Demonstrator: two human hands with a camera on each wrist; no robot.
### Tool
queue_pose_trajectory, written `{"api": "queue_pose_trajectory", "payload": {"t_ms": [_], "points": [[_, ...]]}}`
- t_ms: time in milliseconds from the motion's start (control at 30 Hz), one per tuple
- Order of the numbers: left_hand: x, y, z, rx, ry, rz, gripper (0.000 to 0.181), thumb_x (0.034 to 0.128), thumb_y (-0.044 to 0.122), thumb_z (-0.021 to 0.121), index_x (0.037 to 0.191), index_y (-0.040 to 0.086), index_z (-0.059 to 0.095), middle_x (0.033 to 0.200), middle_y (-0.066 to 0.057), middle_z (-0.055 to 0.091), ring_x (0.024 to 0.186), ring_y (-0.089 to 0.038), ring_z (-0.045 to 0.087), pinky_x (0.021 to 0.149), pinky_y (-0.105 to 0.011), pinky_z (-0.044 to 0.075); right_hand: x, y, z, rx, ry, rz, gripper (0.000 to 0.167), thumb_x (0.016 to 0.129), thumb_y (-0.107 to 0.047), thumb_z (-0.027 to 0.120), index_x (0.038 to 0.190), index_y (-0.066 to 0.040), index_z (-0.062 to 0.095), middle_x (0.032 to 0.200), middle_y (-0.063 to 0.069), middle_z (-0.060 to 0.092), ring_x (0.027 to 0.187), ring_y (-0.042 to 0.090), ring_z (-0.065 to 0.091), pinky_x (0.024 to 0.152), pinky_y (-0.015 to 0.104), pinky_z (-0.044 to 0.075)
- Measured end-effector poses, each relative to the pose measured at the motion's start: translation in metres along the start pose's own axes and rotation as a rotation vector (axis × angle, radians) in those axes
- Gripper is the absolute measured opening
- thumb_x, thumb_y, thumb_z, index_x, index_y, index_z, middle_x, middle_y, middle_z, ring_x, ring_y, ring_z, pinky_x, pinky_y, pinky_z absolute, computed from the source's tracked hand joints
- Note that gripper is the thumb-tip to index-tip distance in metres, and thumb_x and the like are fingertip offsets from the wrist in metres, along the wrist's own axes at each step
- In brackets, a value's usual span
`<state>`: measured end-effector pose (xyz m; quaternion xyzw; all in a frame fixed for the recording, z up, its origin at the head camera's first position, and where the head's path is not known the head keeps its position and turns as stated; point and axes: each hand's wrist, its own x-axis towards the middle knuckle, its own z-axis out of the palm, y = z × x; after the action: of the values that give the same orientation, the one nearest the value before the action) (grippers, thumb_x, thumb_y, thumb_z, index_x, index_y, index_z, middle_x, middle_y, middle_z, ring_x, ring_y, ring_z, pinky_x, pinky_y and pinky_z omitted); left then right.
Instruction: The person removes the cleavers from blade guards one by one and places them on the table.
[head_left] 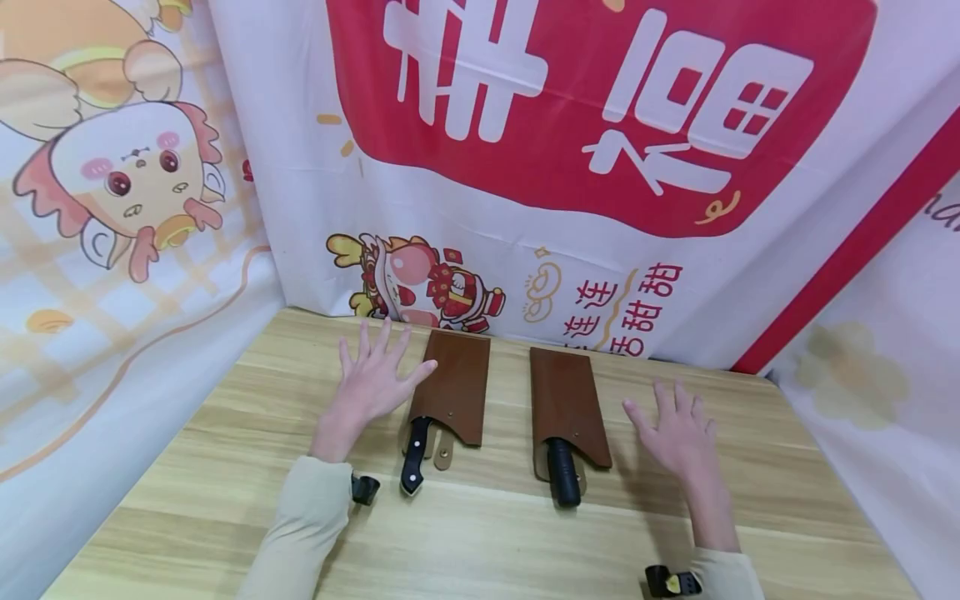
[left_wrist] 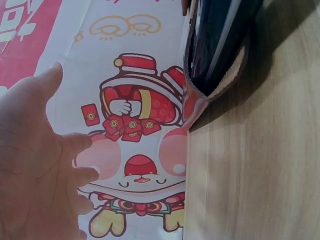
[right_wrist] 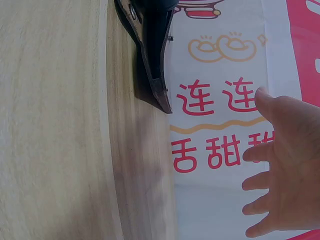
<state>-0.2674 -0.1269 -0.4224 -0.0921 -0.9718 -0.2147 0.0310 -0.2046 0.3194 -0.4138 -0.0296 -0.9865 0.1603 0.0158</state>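
Note:
Two knives in brown leather sheaths lie side by side on the wooden table. From the left sheath [head_left: 456, 379] sticks a black riveted knife handle [head_left: 415, 457], with a loose snap strap [head_left: 444, 450] beside it. The right sheath [head_left: 567, 396] has a plain black knife handle [head_left: 563, 473] coming out of its lower end. My left hand [head_left: 372, 379] is spread with straight fingers, its thumb over the left sheath's edge in the head view. To the right of the other sheath, my right hand [head_left: 678, 437] is also spread. Neither hand holds anything.
The light wooden table [head_left: 480, 542] is bordered at the back by a white cloth backdrop [head_left: 300, 208] with red printing. Printed cloth [head_left: 135, 350] also hangs along the left side, and more white cloth [head_left: 885, 433] along the right.

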Motion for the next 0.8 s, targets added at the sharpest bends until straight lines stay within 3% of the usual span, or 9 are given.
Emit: {"api": "queue_pose_trajectory", "payload": {"t_ms": [200, 533, 667, 800], "points": [[-0.003, 0.005, -0.002, -0.147, -0.036, -0.003, 0.087, 0.1049, 0.068, 0.031, 0.166, 0.009, 0.014, 0.171, -0.024, 0.002, 0.153, -0.052, -0.006, 0.116, -0.075, -0.006, 0.000, -0.002, 0.000, 0.006, 0.023, -0.004, 0.093, 0.105, -0.068, 0.030, 0.162, 0.004, 0.015, 0.163, 0.040, 0.006, 0.144, 0.066, 0.008, 0.109, 0.083, 0.011], [-0.003, 0.020, 0.000, -0.383, -0.079, -0.019, 0.076, 0.1083, 0.044, 0.051, 0.161, -0.004, 0.024, 0.164, -0.032, 0.021, 0.150, -0.050, 0.025, 0.117, -0.066, 0.027, -0.001, -0.007, -0.004, 0.096, 0.121, -0.029, 0.080, 0.109, -0.048, 0.046, 0.158, 0.010, 0.022, 0.151, 0.045, 0.030, 0.136, 0.062, 0.034, 0.109, 0.074, 0.031], [-0.002, 0.024, 0.004, -0.471, -0.087, -0.045, 0.070, 0.1086, 0.039, 0.052, 0.158, -0.004, 0.030, 0.161, -0.032, 0.027, 0.147, -0.048, 0.031, 0.117, -0.064, 0.031, -0.003, -0.009, -0.006, 0.104, 0.157, -0.036, 0.072, 0.109, -0.045, 0.048, 0.152, 0.011, 0.035, 0.141, 0.042, 0.047, 0.128, 0.058, 0.048, 0.102, 0.072, 0.041], [0.000, 0.028, 0.007, -0.550, -0.099, -0.072, 0.063, 0.1085, 0.039, 0.052, 0.155, -0.002, 0.039, 0.158, -0.029, 0.037, 0.143, -0.046, 0.038, 0.114, -0.063, 0.036, -0.005, -0.016, -0.011, 0.113, 0.177, -0.048, 0.065, 0.109, -0.045, 0.048, 0.138, 0.013, 0.052, 0.117, 0.034, 0.067, 0.108, 0.050, 0.065, 0.090, 0.065, 0.051]]}}
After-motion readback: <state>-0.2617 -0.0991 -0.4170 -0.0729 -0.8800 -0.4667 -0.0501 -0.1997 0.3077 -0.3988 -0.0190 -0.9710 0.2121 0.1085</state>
